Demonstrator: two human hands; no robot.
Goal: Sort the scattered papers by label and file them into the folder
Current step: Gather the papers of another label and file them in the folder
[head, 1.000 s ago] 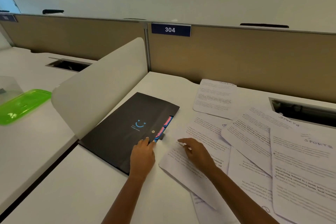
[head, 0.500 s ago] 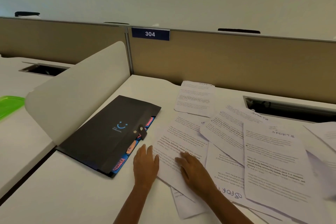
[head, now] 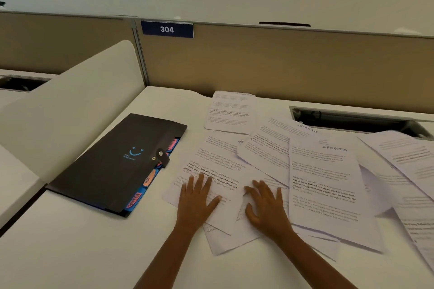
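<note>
Your left hand [head: 196, 202] has come off the folder [head: 117, 164] and now lies flat, fingers spread, on the nearest sheet [head: 211, 185] at lower centre. Your right hand [head: 266, 206] presses the same pile beside it, fingers loosely spread, gripping nothing. The folder sits left of centre, its clasp undone and coloured tabs showing along its right edge. The papers [head: 324, 183] fan out to the right, two marked SPORTS. Nothing looks filed yet; sorting is probably only starting.

Black folder [head: 110, 166] with blue smiley, orange-and-blue tabs; white papers [head: 324, 185] with black print.
</note>
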